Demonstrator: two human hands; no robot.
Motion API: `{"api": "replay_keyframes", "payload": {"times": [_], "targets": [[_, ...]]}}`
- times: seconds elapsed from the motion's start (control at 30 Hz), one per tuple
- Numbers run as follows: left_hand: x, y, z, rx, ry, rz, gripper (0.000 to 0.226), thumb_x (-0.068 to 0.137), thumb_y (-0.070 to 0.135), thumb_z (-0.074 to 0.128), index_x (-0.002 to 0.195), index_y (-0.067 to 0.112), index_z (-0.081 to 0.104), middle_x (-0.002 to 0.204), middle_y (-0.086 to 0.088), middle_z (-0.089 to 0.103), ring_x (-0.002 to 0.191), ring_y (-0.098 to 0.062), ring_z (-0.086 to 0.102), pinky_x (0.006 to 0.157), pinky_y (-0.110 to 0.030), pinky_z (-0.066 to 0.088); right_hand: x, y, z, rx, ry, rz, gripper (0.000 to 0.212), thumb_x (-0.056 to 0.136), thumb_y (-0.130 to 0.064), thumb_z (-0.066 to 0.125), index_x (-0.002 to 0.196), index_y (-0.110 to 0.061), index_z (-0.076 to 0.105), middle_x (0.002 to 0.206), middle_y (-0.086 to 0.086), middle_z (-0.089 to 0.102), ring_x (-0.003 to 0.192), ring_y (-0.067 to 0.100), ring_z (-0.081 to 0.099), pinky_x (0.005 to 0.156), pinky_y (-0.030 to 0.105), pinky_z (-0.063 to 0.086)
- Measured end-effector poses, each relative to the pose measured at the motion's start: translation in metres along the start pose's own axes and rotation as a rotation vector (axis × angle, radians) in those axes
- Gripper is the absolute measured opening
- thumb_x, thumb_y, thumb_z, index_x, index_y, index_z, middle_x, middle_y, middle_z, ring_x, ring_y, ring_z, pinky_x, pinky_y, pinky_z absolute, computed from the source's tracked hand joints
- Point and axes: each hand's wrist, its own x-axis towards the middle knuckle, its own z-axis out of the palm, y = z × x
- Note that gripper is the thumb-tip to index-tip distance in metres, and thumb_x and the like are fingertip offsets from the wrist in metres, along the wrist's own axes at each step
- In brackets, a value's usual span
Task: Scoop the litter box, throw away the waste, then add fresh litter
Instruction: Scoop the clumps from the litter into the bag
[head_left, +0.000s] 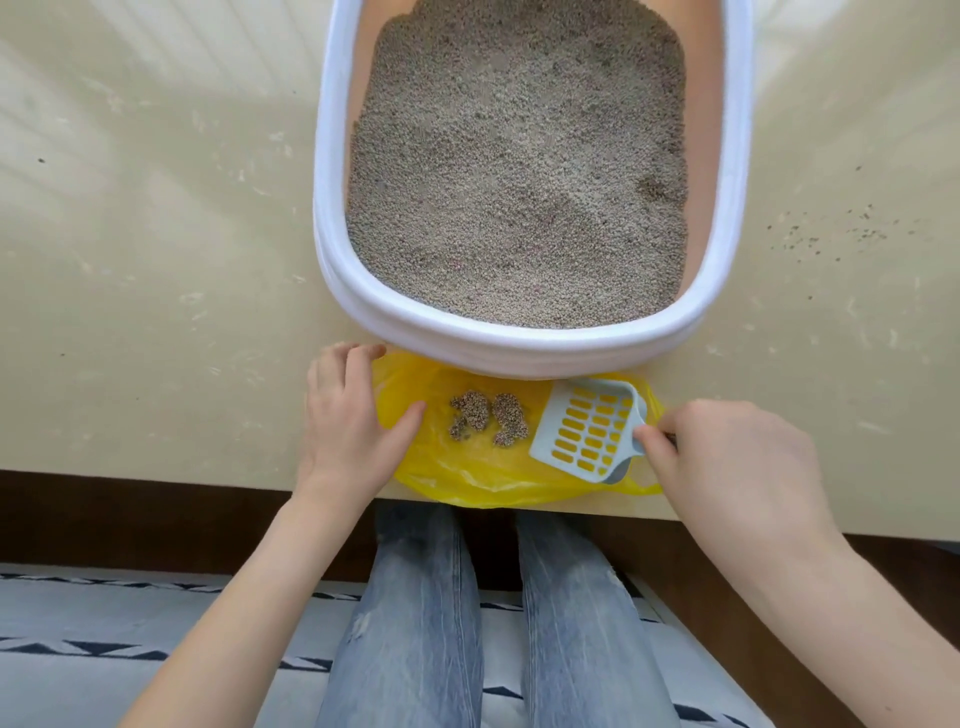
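Hands apart — left hand (347, 415) flat on yellow bag (467, 473), right hand (727, 457) gripping scoop (589, 431), blade pointing up-left.

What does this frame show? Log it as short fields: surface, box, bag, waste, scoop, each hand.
surface: beige table
box: white-rimmed litter box, filled with litter
bag: yellow bag flat in front of box
waste: clumps lying on bag
scoop: slotted scoop, empty, over bag
left hand: fingers straight, pressing bag edge
right hand: grips scoop handle
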Motion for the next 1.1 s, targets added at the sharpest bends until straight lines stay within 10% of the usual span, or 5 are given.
{"api": "replay_keyframes", "payload": {"times": [0.37, 0.5, 0.7, 0.9, 1.1], "targets": [[0.049, 0.05, -0.042, -0.024, 0.137, 0.421, 0.036, 0.084, 0.038, 0.064, 0.106, 0.009, 0.064, 0.105, -0.006, 0.059, 0.1, -0.024, 0.054, 0.094, -0.03, 0.04, -0.002, 0.047, -0.059, 0.897, -0.085, -0.004, 0.037, 0.076, -0.051, 0.063, 0.063, -0.017, 0.064, 0.043, -0.004, 0.033, 0.041, 0.006, 0.027, 0.042, 0.017, 0.02], [0.084, 0.062, -0.033, -0.015, -0.002, 0.516, 0.039, 0.086, 0.048, 0.059, 0.094, 0.01, 0.066, 0.089, 0.0, 0.062, 0.086, -0.024, 0.057, 0.077, -0.034, 0.045, 0.034, 0.049, -0.064, 0.815, 0.058, 0.026, 0.053, 0.085, -0.062, 0.042, 0.079, -0.014, 0.066, 0.05, -0.002, 0.044, 0.046, 0.011, 0.042, 0.051, 0.03, 0.033], [0.099, 0.066, -0.018, 0.111, -0.177, 0.606, 0.048, 0.09, 0.053, 0.045, 0.066, 0.014, 0.057, 0.062, 0.002, 0.051, 0.064, -0.022, 0.053, 0.056, -0.035, 0.043, 0.083, 0.015, -0.066, 0.526, 0.165, 0.064, 0.024, 0.096, -0.03, 0.042, 0.114, -0.014, 0.047, 0.088, 0.009, 0.065, 0.08, 0.035, 0.059, 0.062, 0.039, 0.042], [0.1, 0.06, -0.021, 0.135, -0.309, 0.7, 0.048, 0.084, 0.059, 0.048, 0.057, 0.02, 0.048, 0.056, 0.007, 0.047, 0.056, -0.017, 0.051, 0.049, -0.028, 0.039, 0.119, 0.0, -0.071, 0.356, 0.099, 0.181, 0.031, 0.093, -0.019, 0.045, 0.066, -0.018, 0.03, 0.06, -0.001, 0.031, 0.065, 0.027, 0.039, 0.054, 0.029, 0.028], [0.104, 0.059, -0.021, 0.15, -0.341, 0.701, 0.05, 0.077, 0.064, 0.055, 0.054, 0.02, 0.046, 0.053, 0.009, 0.045, 0.055, -0.013, 0.052, 0.043, -0.026, 0.037, 0.153, -0.003, -0.073, 0.452, 0.016, 0.291, 0.034, 0.085, -0.009, 0.05, 0.063, -0.019, 0.027, 0.063, -0.001, 0.031, 0.072, 0.029, 0.042, 0.061, 0.029, 0.035]]}}
